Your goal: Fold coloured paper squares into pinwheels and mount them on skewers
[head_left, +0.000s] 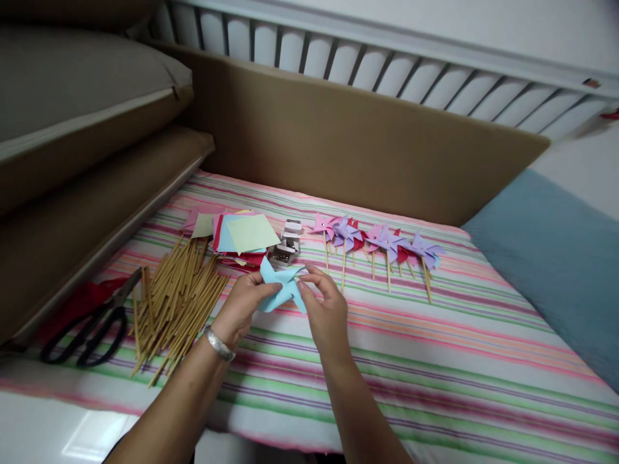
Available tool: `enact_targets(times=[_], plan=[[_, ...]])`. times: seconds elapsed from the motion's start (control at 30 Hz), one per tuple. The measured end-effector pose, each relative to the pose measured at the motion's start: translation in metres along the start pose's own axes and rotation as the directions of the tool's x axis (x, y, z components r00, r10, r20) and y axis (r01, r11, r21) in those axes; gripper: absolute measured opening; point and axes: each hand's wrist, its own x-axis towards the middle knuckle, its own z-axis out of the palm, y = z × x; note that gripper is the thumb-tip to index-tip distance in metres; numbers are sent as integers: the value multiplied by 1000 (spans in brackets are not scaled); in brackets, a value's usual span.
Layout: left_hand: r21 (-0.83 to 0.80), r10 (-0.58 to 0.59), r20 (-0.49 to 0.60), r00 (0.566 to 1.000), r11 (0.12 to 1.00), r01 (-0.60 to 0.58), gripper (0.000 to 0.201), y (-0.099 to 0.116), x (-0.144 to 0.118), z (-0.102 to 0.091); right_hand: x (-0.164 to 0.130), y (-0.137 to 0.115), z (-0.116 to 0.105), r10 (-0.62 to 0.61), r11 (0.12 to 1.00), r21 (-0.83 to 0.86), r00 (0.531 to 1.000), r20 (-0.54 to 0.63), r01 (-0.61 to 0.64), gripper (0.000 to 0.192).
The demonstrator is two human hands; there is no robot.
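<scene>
Between my hands is a light blue paper pinwheel [285, 287] with folded blades, held above the striped cloth. My left hand [246, 299], with a silver bracelet at the wrist, grips its left side, thumb across the paper near the middle. On the right edge, my right hand [325, 306] pinches a blade between thumb and fingers. Just beyond the pinwheel stands a small box of metal pins [285, 251], its contents too small to make out clearly. A stack of coloured paper squares [254, 233] lies behind my left hand.
Many thin wooden sticks [181, 303] lie in a pile on the left, beside black-handled scissors [91, 328]. Finished pinwheels on sticks [389, 241], pink, purple and red, rest at the back right. Brown cushions [97, 161] are stacked at left; a brown panel [338, 132] stands behind.
</scene>
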Motion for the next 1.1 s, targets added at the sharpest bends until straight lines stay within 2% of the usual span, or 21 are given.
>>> enact_targets(times=[0.07, 0.13, 0.2, 0.27, 0.4, 0.6, 0.73, 0.83, 0.93, 1.03, 1.1], plan=[[-9, 3, -11, 1000, 1000, -4, 17, 1, 0, -1, 3, -1, -2, 129, 973, 193, 992, -4, -126, 22], [-17, 17, -4, 1000, 1000, -17, 17, 2, -1, -1, 4, -2, -3, 272, 889, 355, 957, 101, -290, 34], [-24, 28, 9, 1000, 999, -28, 18, 1, -2, 0, 4, -3, -1, 336, 816, 404, 909, 248, -412, 39], [-29, 38, 15, 999, 999, -38, 19, 1, -3, 3, 2, -4, 2, 334, 806, 382, 880, 338, -453, 32], [-39, 62, 28, 998, 997, -61, 18, -1, -6, 8, -2, -1, 6, 303, 854, 327, 898, 317, -404, 18], [-48, 84, 51, 995, 995, -82, 16, -2, -7, 10, -3, 0, 7, 283, 881, 293, 910, 302, -371, 21], [-57, 102, 30, 994, 993, -100, 13, 8, -11, 5, -6, -7, 8, 227, 878, 341, 919, 323, -336, 23], [-106, 155, -55, 986, 981, -160, 13, 26, -17, -6, -10, -7, 7, 220, 860, 401, 938, 268, -317, 33], [-228, 217, -160, 963, 941, -250, 17, 50, -27, -26, -16, -2, 14, 248, 892, 335, 948, 198, -303, 34], [-339, 286, -276, 917, 864, -372, 16, 73, -41, -49, -25, -2, 41, 190, 957, 158, 936, 298, -244, 24], [-376, 312, -363, 878, 813, -444, 13, 85, -50, -63, -30, -7, 72, 69, 994, 50, 909, 411, -98, 17]])
